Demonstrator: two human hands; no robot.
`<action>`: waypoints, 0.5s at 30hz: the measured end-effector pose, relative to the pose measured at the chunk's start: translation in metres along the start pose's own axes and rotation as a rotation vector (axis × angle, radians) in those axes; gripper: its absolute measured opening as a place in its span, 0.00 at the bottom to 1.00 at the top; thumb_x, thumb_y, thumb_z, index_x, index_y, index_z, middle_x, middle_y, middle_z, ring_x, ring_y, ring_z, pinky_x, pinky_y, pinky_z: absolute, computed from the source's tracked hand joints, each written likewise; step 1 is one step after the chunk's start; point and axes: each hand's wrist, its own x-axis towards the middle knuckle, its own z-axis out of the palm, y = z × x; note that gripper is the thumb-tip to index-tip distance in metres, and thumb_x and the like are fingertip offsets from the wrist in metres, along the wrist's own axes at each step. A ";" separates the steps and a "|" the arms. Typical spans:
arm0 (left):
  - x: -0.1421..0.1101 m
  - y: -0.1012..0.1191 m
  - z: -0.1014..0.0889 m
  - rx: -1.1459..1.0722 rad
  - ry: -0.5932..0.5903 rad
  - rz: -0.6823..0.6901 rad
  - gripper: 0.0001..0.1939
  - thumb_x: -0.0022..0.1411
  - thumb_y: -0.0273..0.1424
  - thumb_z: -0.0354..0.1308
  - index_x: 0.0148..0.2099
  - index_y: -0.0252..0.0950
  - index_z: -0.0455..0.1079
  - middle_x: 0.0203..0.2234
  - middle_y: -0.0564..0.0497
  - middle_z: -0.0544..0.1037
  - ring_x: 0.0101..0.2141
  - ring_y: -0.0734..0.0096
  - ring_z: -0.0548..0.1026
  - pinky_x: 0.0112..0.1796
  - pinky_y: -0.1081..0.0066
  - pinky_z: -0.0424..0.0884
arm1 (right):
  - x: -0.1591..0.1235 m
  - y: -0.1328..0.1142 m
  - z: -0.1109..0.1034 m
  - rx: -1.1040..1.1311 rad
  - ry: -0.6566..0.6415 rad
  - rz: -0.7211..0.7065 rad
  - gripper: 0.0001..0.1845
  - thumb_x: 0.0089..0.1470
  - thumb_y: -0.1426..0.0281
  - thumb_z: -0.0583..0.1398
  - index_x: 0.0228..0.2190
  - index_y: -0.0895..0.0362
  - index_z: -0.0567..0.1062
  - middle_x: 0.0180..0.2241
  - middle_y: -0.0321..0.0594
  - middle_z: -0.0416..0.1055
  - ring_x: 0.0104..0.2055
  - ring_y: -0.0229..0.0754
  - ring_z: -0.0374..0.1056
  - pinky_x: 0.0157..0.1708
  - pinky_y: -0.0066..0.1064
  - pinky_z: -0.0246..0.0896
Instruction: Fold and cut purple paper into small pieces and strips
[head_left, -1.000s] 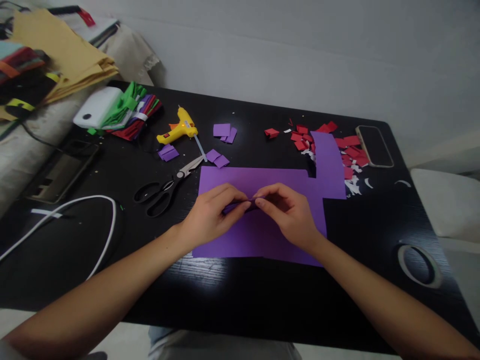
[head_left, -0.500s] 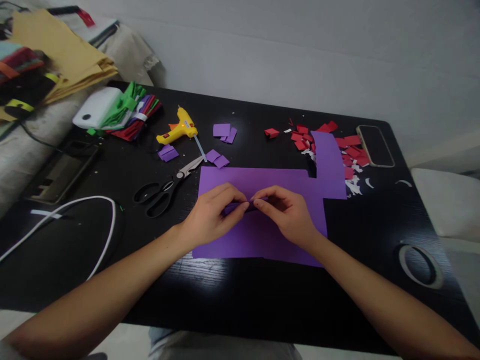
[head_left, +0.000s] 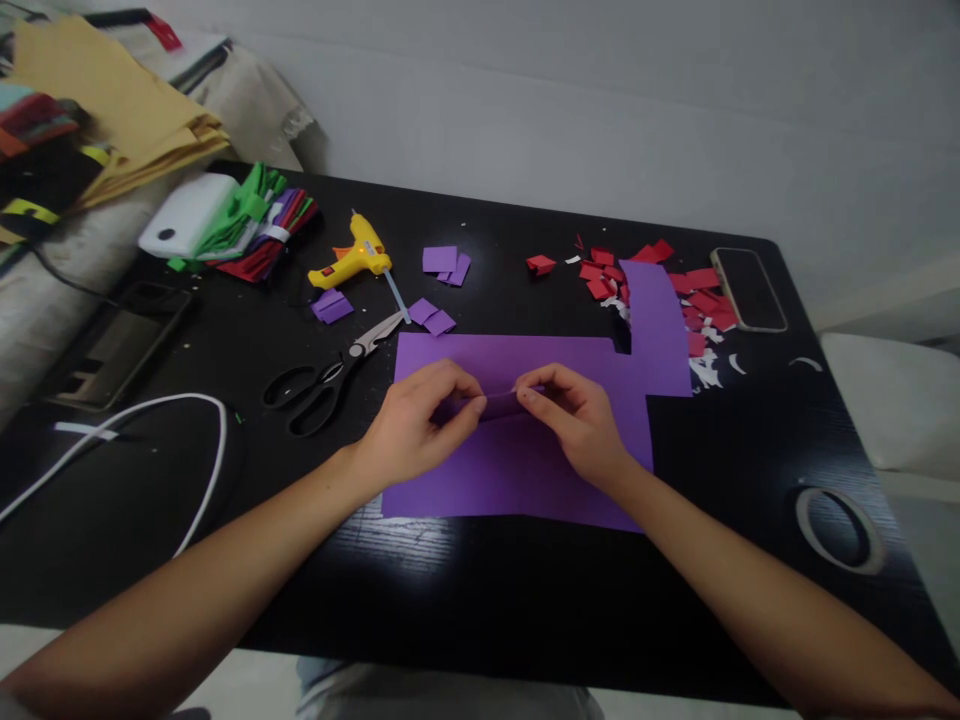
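One narrow purple paper strip (head_left: 501,406), darkly shaded.

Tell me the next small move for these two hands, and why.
Probably slide the right hand inward along the purple paper strip, pinching its upper edge: the left hand already grips the other end, and the stretch between them shows uncovered and unpinched.
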 end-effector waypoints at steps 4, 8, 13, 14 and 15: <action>0.000 -0.002 -0.001 0.004 0.028 -0.047 0.04 0.68 0.28 0.57 0.38 0.36 0.71 0.29 0.52 0.76 0.30 0.72 0.74 0.34 0.70 0.72 | 0.001 0.003 0.000 -0.005 0.032 0.009 0.08 0.58 0.62 0.67 0.33 0.53 0.79 0.33 0.37 0.76 0.36 0.41 0.69 0.39 0.34 0.66; 0.001 -0.003 -0.001 -0.011 0.051 -0.058 0.04 0.68 0.28 0.58 0.37 0.37 0.70 0.29 0.52 0.76 0.31 0.72 0.74 0.34 0.70 0.71 | 0.002 0.004 0.000 -0.002 0.052 0.005 0.08 0.58 0.62 0.67 0.33 0.53 0.78 0.33 0.37 0.75 0.36 0.41 0.69 0.39 0.34 0.66; 0.000 -0.004 -0.001 -0.040 0.072 -0.085 0.04 0.68 0.29 0.58 0.37 0.36 0.71 0.29 0.52 0.75 0.31 0.72 0.73 0.33 0.70 0.70 | 0.001 0.004 0.001 0.003 0.037 0.000 0.09 0.57 0.61 0.68 0.33 0.53 0.79 0.33 0.37 0.76 0.36 0.41 0.70 0.40 0.35 0.67; 0.000 -0.005 -0.001 -0.045 0.076 -0.099 0.04 0.68 0.29 0.58 0.37 0.36 0.71 0.29 0.52 0.75 0.31 0.72 0.73 0.33 0.70 0.70 | 0.001 0.004 0.001 -0.003 0.032 -0.001 0.09 0.57 0.60 0.68 0.32 0.53 0.79 0.33 0.38 0.76 0.37 0.41 0.70 0.41 0.35 0.68; 0.000 -0.005 -0.001 -0.056 0.081 -0.120 0.05 0.68 0.29 0.58 0.37 0.36 0.71 0.29 0.52 0.76 0.31 0.71 0.73 0.34 0.69 0.70 | 0.001 0.003 0.001 -0.010 0.026 -0.003 0.10 0.57 0.60 0.68 0.32 0.53 0.79 0.33 0.38 0.76 0.37 0.42 0.71 0.41 0.36 0.69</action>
